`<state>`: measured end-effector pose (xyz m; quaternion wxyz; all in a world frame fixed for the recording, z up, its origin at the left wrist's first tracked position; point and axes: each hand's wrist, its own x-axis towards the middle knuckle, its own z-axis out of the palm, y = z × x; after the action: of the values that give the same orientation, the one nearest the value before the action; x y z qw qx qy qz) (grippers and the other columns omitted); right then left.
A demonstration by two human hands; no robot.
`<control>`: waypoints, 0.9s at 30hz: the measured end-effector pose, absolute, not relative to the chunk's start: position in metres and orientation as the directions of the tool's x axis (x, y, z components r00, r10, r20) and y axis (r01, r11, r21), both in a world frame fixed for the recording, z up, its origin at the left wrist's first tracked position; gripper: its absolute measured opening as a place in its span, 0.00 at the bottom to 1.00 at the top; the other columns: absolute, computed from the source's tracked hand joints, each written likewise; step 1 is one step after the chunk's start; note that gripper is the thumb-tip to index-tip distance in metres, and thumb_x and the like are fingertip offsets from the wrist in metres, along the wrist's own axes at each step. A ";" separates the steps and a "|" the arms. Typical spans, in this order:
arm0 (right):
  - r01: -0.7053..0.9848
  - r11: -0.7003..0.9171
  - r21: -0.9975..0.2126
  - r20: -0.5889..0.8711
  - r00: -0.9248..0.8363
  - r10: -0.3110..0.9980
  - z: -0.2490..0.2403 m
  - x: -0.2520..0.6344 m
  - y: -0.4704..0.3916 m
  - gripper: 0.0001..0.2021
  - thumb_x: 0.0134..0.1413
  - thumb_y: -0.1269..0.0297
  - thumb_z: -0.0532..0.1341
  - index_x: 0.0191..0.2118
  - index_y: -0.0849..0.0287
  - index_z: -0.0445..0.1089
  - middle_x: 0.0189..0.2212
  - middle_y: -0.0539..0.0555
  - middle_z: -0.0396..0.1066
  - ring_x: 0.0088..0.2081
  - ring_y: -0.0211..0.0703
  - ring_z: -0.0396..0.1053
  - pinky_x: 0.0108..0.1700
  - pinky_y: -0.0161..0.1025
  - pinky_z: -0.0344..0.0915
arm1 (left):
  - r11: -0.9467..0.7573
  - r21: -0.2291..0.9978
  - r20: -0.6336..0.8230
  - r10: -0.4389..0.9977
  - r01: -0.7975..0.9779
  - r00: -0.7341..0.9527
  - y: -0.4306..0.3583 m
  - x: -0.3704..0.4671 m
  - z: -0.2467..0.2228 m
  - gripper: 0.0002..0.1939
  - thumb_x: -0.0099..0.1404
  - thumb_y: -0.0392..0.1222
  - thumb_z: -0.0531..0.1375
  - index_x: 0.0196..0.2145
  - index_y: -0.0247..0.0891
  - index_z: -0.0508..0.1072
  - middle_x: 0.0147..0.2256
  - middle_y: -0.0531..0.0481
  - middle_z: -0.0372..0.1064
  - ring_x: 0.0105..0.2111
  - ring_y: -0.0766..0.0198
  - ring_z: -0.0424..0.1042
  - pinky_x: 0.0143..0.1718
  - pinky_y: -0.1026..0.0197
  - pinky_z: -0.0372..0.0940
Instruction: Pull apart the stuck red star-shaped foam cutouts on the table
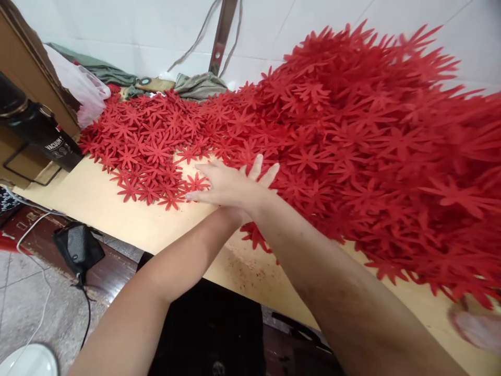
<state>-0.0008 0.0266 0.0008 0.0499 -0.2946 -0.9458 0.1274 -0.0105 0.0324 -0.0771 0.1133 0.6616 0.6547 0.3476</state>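
A large heap of red flower-shaped cutouts with narrow petals (313,130) covers much of the table, highest toward the right. My forearms cross in front of it, right over left. My right hand (227,184) points left with its fingers apart, over a bare patch beside a few loose red pieces (196,183). Beneath it, my left hand (256,168) reaches rightward, fingers spread against the edge of the heap. Part of the left palm is hidden behind the right wrist. Neither hand shows a piece gripped in it.
A black vacuum flask (50,138) and a cardboard box (23,68) stand at the left end of the table (94,183). Behind are a white plastic bag (80,86) and green cloth (201,85). Below hangs a black pouch (78,248) with cables.
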 end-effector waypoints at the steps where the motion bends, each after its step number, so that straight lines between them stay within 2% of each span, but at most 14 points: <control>1: 0.588 0.767 -0.259 -0.070 -0.803 0.592 -0.002 -0.010 0.023 0.28 0.42 0.47 0.66 0.49 0.56 0.69 0.47 0.62 0.68 0.46 0.55 0.68 0.47 0.47 0.65 | -0.085 0.594 0.275 0.956 0.800 -0.103 0.031 -0.009 -0.075 0.29 0.63 0.40 0.54 0.62 0.39 0.58 0.67 0.38 0.44 0.63 0.38 0.51 0.63 0.39 0.47; 3: 0.658 0.718 -0.227 -0.184 -0.753 0.632 -0.008 -0.025 0.014 0.35 0.39 0.42 0.66 0.51 0.61 0.67 0.49 0.66 0.65 0.48 0.60 0.67 0.47 0.49 0.65 | -0.029 0.557 0.227 0.967 0.830 -0.119 0.026 -0.005 -0.069 0.29 0.65 0.40 0.51 0.63 0.37 0.55 0.68 0.36 0.39 0.64 0.40 0.51 0.63 0.41 0.47; 5: 0.686 0.702 -0.192 -0.214 -0.727 0.652 -0.013 -0.038 0.005 0.41 0.39 0.38 0.63 0.53 0.67 0.64 0.51 0.71 0.62 0.50 0.66 0.65 0.47 0.52 0.65 | -0.018 0.529 0.241 0.962 0.849 -0.130 0.022 -0.001 -0.063 0.28 0.66 0.40 0.49 0.63 0.36 0.54 0.68 0.36 0.40 0.64 0.44 0.52 0.63 0.42 0.47; 8: 0.692 0.705 -0.156 -0.192 -0.721 0.666 -0.020 -0.049 -0.004 0.40 0.47 0.38 0.57 0.53 0.72 0.62 0.51 0.74 0.61 0.52 0.68 0.63 0.47 0.53 0.65 | -0.051 0.490 0.287 0.952 0.870 -0.106 0.019 0.003 -0.062 0.27 0.66 0.40 0.47 0.62 0.35 0.56 0.67 0.37 0.44 0.64 0.47 0.52 0.63 0.43 0.47; 11: 0.666 0.731 -0.149 -0.169 -0.746 0.645 -0.025 -0.053 -0.005 0.31 0.54 0.47 0.57 0.53 0.71 0.62 0.50 0.72 0.61 0.51 0.64 0.64 0.48 0.51 0.65 | -0.063 0.464 0.314 0.945 0.884 -0.097 0.019 0.003 -0.063 0.27 0.65 0.37 0.47 0.62 0.35 0.57 0.66 0.39 0.46 0.64 0.47 0.51 0.63 0.43 0.46; 17: 0.619 0.742 -0.258 -0.261 -0.784 0.564 -0.030 -0.043 0.012 0.17 0.50 0.69 0.60 0.48 0.64 0.66 0.48 0.64 0.67 0.44 0.52 0.71 0.44 0.42 0.67 | -0.007 0.478 0.263 0.955 0.878 -0.136 0.020 0.000 -0.060 0.28 0.64 0.33 0.47 0.62 0.34 0.57 0.67 0.38 0.43 0.65 0.46 0.49 0.64 0.44 0.46; 19: 0.612 0.724 -0.319 -0.219 -0.791 0.572 -0.032 -0.037 0.020 0.13 0.48 0.75 0.59 0.43 0.61 0.69 0.44 0.61 0.71 0.43 0.48 0.71 0.44 0.40 0.67 | -0.002 0.483 0.243 0.961 0.876 -0.132 0.023 -0.003 -0.061 0.28 0.64 0.34 0.48 0.62 0.35 0.56 0.68 0.39 0.40 0.66 0.44 0.46 0.64 0.43 0.45; 21: 0.621 0.675 -0.398 -0.120 -0.765 0.633 -0.029 -0.030 0.029 0.12 0.46 0.77 0.59 0.37 0.58 0.71 0.39 0.56 0.74 0.40 0.46 0.71 0.43 0.41 0.67 | -0.035 0.484 0.237 0.967 0.874 -0.093 0.025 -0.007 -0.063 0.29 0.64 0.37 0.48 0.63 0.37 0.55 0.68 0.40 0.38 0.66 0.40 0.42 0.64 0.39 0.43; 23: 0.625 0.627 -0.465 0.000 -0.709 0.706 -0.020 -0.020 0.043 0.10 0.45 0.77 0.60 0.34 0.55 0.70 0.34 0.52 0.74 0.37 0.45 0.71 0.42 0.43 0.68 | -0.068 0.490 0.200 0.979 0.869 -0.036 0.026 -0.010 -0.065 0.29 0.65 0.41 0.49 0.63 0.36 0.54 0.67 0.38 0.43 0.66 0.37 0.43 0.63 0.36 0.43; 25: 0.620 0.594 -0.513 0.095 -0.646 0.757 -0.005 -0.004 0.065 0.09 0.44 0.76 0.60 0.31 0.54 0.70 0.31 0.51 0.73 0.35 0.44 0.70 0.41 0.45 0.68 | -0.067 0.484 0.180 0.983 0.872 -0.024 0.024 -0.010 -0.064 0.28 0.65 0.42 0.48 0.62 0.34 0.57 0.63 0.35 0.54 0.63 0.36 0.50 0.62 0.34 0.45; 27: 0.625 0.544 -0.559 0.156 -0.565 0.810 0.011 0.018 0.094 0.08 0.43 0.77 0.59 0.28 0.55 0.69 0.28 0.52 0.71 0.31 0.42 0.69 0.41 0.46 0.68 | -0.060 0.452 0.258 0.964 0.890 -0.066 0.021 -0.008 -0.063 0.27 0.64 0.41 0.49 0.60 0.33 0.60 0.61 0.33 0.56 0.62 0.37 0.53 0.62 0.34 0.45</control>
<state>0.0179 0.0944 0.0109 0.2030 -0.4197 -0.8549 0.2275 -0.0082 0.0205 -0.0630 0.0706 0.6797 0.6820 0.2607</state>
